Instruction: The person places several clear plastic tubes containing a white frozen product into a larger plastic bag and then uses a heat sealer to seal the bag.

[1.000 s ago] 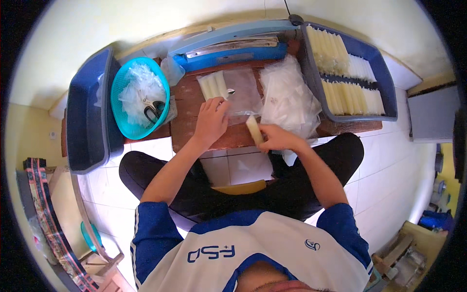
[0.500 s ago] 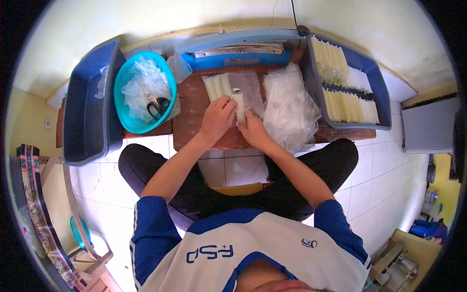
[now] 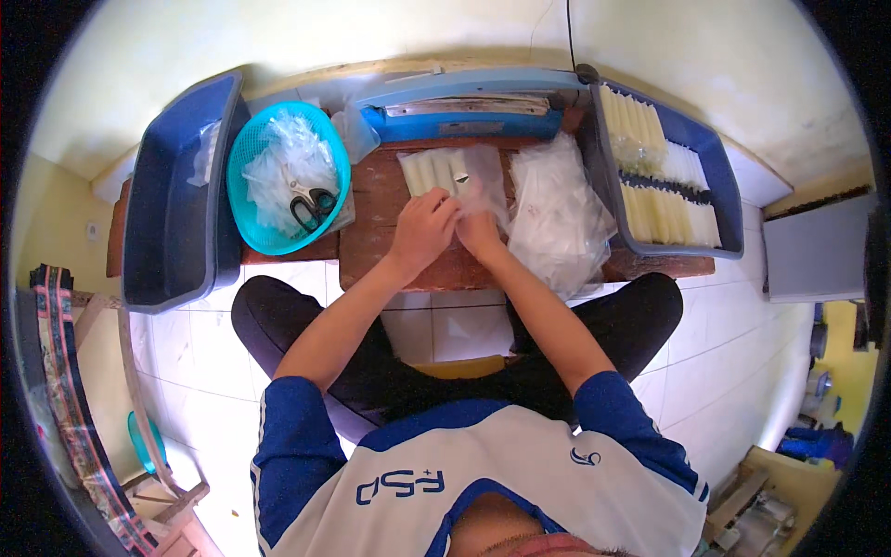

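On the low wooden table [image 3: 376, 204] lies a clear plastic bag [image 3: 483, 172] with several pale, stick-shaped packs [image 3: 432, 170] side by side in its left part. A small dark and silvery mark shows on the rightmost pack. My left hand [image 3: 424, 227] is closed, its bent fingers on the near end of the packs and bag. Close beside it, my right hand [image 3: 476, 230] is closed at the bag's near edge, with its fingertips partly veiled by the clear film. Which layer of film each finger grips is hidden.
A pile of clear bags [image 3: 557, 209] lies right of my hands. Beyond it, a dark blue tub [image 3: 733, 200] holds rows of pale packs. A blue sealing machine [image 3: 455, 107] stands behind. Leftward are a turquoise basket [image 3: 238, 190] with plastic and scissors [image 3: 311, 202], and another tub [image 3: 167, 232].
My right hand has moved slightly left, closer to my left hand, and the bag's film now covers its fingertips. The rightmost pack now lies against the others. The view has shifted a little.
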A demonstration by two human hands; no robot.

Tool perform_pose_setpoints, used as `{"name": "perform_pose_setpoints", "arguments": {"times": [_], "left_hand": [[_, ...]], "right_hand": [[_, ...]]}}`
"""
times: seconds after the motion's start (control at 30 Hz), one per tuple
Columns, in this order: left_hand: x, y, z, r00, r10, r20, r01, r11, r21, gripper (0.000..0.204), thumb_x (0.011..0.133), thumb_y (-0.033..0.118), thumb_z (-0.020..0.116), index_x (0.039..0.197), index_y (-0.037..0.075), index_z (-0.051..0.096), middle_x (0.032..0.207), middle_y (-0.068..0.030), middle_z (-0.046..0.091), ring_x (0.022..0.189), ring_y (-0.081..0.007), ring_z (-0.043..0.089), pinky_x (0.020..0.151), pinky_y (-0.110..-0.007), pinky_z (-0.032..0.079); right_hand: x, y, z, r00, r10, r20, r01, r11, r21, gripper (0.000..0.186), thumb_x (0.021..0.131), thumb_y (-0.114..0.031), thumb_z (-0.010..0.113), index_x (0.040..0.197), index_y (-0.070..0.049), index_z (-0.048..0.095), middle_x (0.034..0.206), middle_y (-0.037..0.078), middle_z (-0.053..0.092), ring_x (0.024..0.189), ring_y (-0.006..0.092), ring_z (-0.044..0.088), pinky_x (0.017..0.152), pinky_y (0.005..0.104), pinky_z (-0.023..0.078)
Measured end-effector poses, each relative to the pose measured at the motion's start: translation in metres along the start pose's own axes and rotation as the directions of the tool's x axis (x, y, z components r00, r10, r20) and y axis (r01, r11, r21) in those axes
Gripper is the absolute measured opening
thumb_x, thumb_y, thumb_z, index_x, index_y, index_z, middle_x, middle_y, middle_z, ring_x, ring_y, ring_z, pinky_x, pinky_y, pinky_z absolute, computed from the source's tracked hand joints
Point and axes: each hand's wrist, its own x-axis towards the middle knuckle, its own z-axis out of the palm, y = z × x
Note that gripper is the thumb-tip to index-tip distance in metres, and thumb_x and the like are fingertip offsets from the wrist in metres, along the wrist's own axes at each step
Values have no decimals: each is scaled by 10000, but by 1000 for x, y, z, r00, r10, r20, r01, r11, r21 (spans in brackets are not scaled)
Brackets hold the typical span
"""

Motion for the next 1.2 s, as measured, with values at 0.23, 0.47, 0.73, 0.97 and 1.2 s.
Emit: {"name": "perform_pose_setpoints", "arguments": {"times": [0.23, 0.47, 0.73, 0.97, 1.2], "left_hand": [[-3, -1, 6, 1000, 9, 26, -7, 999, -54, 112, 792, 124, 647, 880, 73, 600, 893, -102, 574, 796, -312, 584, 679, -398, 474], [-2, 1, 10, 999, 37, 22, -37, 999, -38, 104, 788, 114, 635, 855, 68, 568, 868, -83, 540, 782, -268, 566, 704, -371, 452], [-8, -1, 6, 997, -2, 72, 5, 999, -39, 129, 795, 107, 645, 912, 81, 599, 897, -95, 569, 814, -299, 589, 700, -393, 472], [-10, -1, 9, 997, 15, 73, -15, 1000, -6, 136, 804, 89, 614, 939, 79, 595, 877, -104, 558, 816, -301, 575, 718, -402, 460], [-9, 4, 7, 995, 38, 94, -35, 999, -32, 173, 788, 63, 603, 960, 83, 597, 859, -105, 548, 848, -298, 567, 740, -405, 446]], "right_hand": [[13, 3, -13, 986, 50, 159, -45, 998, -35, 601, 783, -156, 621, 1312, 4, 385, 1297, 304, 408, 1219, 501, 361, 1008, 514, 346], [28, 33, 2, 996, 46, 75, -37, 993, -108, 552, 711, -172, 677, 1207, -52, 468, 1158, 225, 505, 1054, 425, 496, 918, 462, 415], [19, 31, 9, 994, -27, 103, 37, 995, -94, 485, 778, -150, 618, 1229, -41, 479, 1252, 251, 479, 1058, 418, 539, 904, 460, 457], [26, 12, 0, 916, 268, 297, -210, 954, -215, 585, 768, -146, 639, 1296, -18, 423, 1339, 273, 409, 1164, 422, 488, 976, 442, 431], [0, 8, -22, 997, 47, 69, -39, 993, -109, 592, 791, -91, 606, 1343, -42, 400, 1285, 302, 433, 1153, 449, 466, 968, 448, 406]]}}
